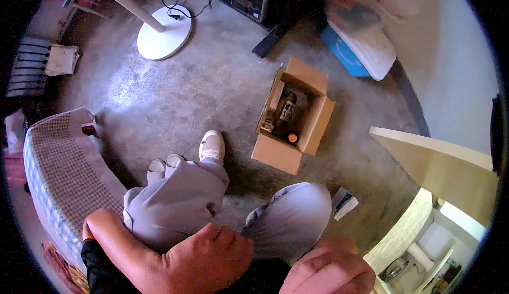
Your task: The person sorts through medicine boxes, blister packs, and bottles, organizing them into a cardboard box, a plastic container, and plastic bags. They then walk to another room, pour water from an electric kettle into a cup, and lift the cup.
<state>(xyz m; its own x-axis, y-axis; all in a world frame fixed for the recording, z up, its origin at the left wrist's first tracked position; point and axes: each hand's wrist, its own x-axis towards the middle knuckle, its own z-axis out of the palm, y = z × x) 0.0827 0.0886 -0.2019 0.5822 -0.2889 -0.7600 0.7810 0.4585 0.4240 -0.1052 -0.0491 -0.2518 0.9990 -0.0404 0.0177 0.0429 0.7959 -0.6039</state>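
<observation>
My left hand point(212, 257) is low in the view, in front of my body, with its fingers curled in and the back of the hand turned up. To its right, at the bottom edge, my right hand point(328, 270) is also closed, its fingers bent. Whatever either hand grips is hidden. Black cloth point(262, 275) shows between the two. Beyond them are my knees in grey trousers point(180, 204). An open cardboard box point(277, 156) sits on the floor ahead, with a dark patterned item point(288, 111) and an orange-topped item point(292, 138) inside.
A checked cloth point(69, 145) covers furniture at left. Slippers point(155, 171) lie near my shoe point(212, 145). A round white stand base point(165, 39) and a blue bin point(344, 52) stand farther off. To the right are a small packet point(344, 204) and a pale board point(432, 161).
</observation>
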